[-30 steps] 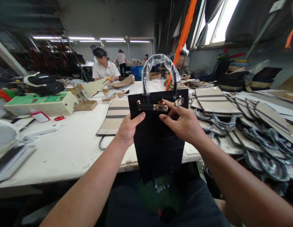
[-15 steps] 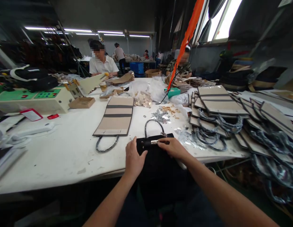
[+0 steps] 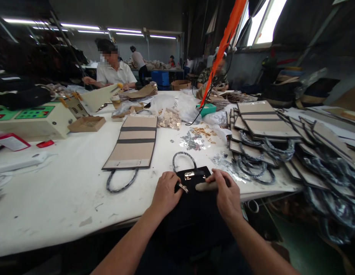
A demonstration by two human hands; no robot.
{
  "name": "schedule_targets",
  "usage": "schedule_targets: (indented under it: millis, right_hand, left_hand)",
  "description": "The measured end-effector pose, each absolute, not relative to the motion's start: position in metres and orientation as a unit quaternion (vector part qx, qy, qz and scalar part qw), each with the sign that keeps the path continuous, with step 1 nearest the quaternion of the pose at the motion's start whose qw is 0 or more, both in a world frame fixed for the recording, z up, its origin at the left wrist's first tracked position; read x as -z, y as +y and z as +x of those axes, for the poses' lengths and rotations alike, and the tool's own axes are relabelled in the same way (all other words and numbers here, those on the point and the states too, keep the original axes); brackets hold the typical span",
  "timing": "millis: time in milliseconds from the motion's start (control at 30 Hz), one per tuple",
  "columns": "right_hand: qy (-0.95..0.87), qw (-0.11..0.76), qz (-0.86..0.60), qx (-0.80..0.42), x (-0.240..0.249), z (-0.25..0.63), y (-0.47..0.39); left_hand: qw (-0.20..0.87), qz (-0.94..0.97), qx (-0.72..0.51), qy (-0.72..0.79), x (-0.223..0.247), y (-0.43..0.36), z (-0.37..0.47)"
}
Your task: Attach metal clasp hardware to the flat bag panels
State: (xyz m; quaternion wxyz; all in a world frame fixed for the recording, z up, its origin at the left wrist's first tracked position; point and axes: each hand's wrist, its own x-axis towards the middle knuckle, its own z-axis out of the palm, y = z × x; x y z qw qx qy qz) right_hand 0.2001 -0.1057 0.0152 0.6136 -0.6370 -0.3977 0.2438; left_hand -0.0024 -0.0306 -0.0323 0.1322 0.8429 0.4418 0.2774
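A black bag panel with a looped handle lies over the table's front edge. A shiny metal plate sits near its top. My left hand is closed at the panel's left side, pinching a dark strap end with a small metal fitting. On the right, my right hand is wrapped round a pale, blunt-ended tool, whose tip points left over the panel, apart from the fitting.
A beige bag panel lies left of centre. Metal pieces are scattered in the middle. Stacked panels with wrapped handles fill the right. A machine stands left. Across the table sit people, one in a white shirt.
The view has shifted, moving table objects left. My right hand has left the metal fitting and now holds the pale tool. My left hand now holds the strap end, folded away from the metal plate.
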Motion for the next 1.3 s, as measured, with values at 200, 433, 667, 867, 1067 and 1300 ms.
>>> schedule_targets:
  millis: [200, 433, 667, 867, 1067, 1300]
  right_hand:
    - [-0.418, 0.413, -0.729, -0.349, 0.018, 0.223, -0.161]
    - [-0.636, 0.307, -0.658, -0.261, 0.009, 0.21, -0.147]
    - [-0.607, 0.301, -0.693, -0.245, 0.001, 0.231, -0.12]
    - [-0.552, 0.348, -0.718, -0.241, 0.006, 0.231, -0.102]
    - [-0.482, 0.373, -0.727, -0.315, 0.008, 0.226, -0.098]
    - [-0.58, 0.361, -0.674, -0.28, 0.012, 0.213, -0.118]
  left_hand:
    - [0.135, 0.854, -0.281, 0.416, 0.03, -0.032, -0.004]
    - [0.134, 0.865, -0.265, 0.405, 0.028, -0.029, -0.004]
    - [0.18, 0.875, -0.264, 0.363, 0.03, -0.023, -0.005]
    - [0.194, 0.866, -0.274, 0.371, 0.033, -0.022, -0.005]
    - [0.197, 0.866, -0.272, 0.37, 0.034, -0.021, -0.005]
    - [0.201, 0.867, -0.266, 0.37, 0.032, -0.02, -0.005]
